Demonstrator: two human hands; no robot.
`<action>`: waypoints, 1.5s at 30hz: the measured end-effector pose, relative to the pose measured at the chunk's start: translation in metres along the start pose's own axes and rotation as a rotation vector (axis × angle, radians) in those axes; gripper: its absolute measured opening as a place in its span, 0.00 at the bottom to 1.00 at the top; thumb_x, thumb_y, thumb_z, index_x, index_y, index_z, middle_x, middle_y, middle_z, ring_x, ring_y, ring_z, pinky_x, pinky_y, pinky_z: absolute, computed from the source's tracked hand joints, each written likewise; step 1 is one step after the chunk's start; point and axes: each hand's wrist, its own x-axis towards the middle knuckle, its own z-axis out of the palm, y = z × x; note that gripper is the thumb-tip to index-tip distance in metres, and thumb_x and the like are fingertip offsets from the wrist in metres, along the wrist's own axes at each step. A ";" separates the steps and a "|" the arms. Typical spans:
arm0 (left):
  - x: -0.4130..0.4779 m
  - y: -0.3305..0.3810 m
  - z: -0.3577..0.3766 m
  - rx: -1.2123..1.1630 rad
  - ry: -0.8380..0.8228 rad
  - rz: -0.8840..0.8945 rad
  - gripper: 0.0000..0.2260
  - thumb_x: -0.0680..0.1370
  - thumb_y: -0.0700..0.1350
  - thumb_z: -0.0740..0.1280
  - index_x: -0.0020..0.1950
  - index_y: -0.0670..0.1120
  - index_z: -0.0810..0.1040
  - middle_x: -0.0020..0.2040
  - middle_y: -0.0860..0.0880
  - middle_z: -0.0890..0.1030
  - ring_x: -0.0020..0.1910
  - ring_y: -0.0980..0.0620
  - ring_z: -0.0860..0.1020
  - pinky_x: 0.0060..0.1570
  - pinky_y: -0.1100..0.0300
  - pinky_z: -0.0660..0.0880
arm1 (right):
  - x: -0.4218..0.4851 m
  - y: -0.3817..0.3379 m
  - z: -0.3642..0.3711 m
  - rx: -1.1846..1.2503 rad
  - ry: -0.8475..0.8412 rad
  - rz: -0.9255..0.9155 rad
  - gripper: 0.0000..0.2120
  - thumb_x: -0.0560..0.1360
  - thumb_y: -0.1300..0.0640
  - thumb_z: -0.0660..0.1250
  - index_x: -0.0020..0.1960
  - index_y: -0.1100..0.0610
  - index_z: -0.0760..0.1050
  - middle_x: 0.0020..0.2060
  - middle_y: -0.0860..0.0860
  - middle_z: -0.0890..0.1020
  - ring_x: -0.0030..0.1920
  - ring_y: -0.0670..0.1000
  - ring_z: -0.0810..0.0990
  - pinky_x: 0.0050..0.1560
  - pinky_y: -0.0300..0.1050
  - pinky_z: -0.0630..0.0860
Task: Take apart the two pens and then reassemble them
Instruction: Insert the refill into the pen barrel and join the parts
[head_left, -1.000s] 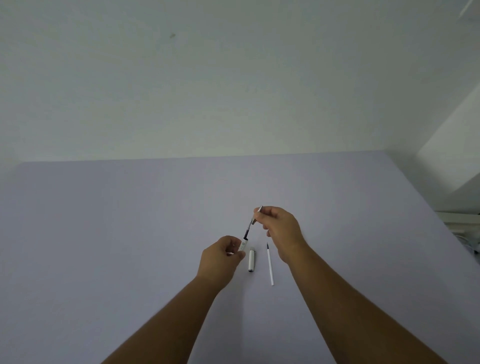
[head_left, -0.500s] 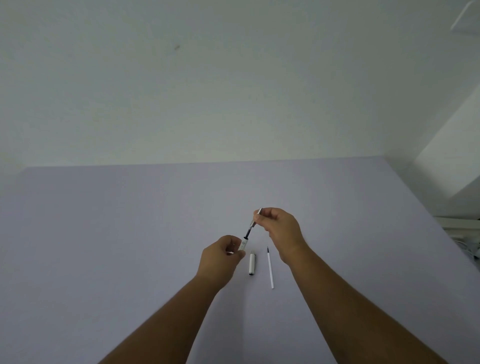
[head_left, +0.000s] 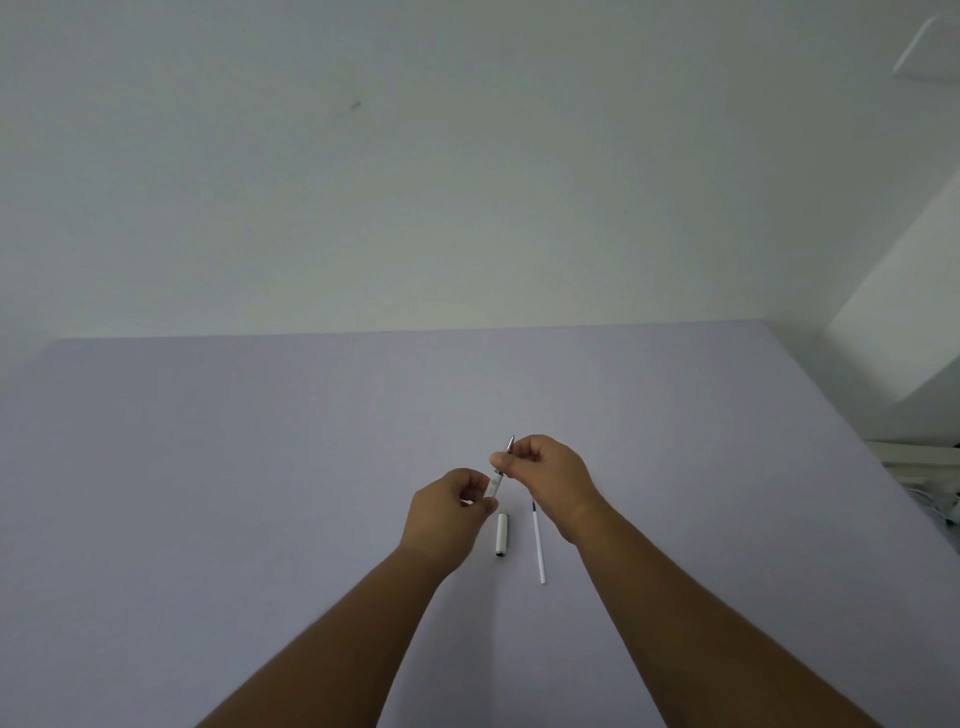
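Above the lilac table (head_left: 260, 467) my left hand (head_left: 449, 512) grips a white pen barrel (head_left: 493, 487) by its lower end. My right hand (head_left: 545, 473) pinches the pen's tip section (head_left: 508, 451), whose metal point sticks up past my fingers. The tip section meets the barrel's mouth; my fingers hide the joint. On the table below my hands lie a short white pen cap (head_left: 502, 532) with a dark end, and to its right a thin white refill (head_left: 538, 545) with a dark tip.
A plain white wall rises behind the table's far edge. Beyond the table's right edge stand a white ledge (head_left: 914, 457) and some cables (head_left: 935, 504).
My right hand has pushed the tip section down into the barrel, so the dark part seen between my hands earlier is hidden. The view has tilted slightly.
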 end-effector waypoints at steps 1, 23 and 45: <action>0.000 0.000 0.000 -0.007 0.002 -0.003 0.04 0.74 0.45 0.70 0.47 0.52 0.79 0.39 0.57 0.78 0.38 0.60 0.75 0.35 0.68 0.69 | -0.001 -0.002 0.000 0.007 -0.021 0.016 0.07 0.71 0.50 0.71 0.43 0.54 0.79 0.40 0.46 0.83 0.43 0.45 0.78 0.43 0.38 0.73; -0.004 0.008 -0.005 0.010 0.005 0.007 0.03 0.74 0.44 0.70 0.46 0.51 0.78 0.38 0.56 0.77 0.36 0.60 0.75 0.34 0.68 0.68 | -0.003 -0.009 0.003 0.030 -0.097 0.079 0.11 0.74 0.45 0.64 0.45 0.51 0.79 0.43 0.47 0.80 0.42 0.46 0.75 0.44 0.41 0.72; -0.007 0.009 -0.003 0.106 -0.019 0.025 0.03 0.74 0.45 0.70 0.45 0.51 0.77 0.38 0.58 0.76 0.36 0.61 0.74 0.32 0.68 0.67 | -0.008 -0.005 0.001 -0.097 -0.006 0.067 0.18 0.70 0.42 0.70 0.33 0.53 0.69 0.28 0.46 0.71 0.30 0.47 0.68 0.34 0.40 0.67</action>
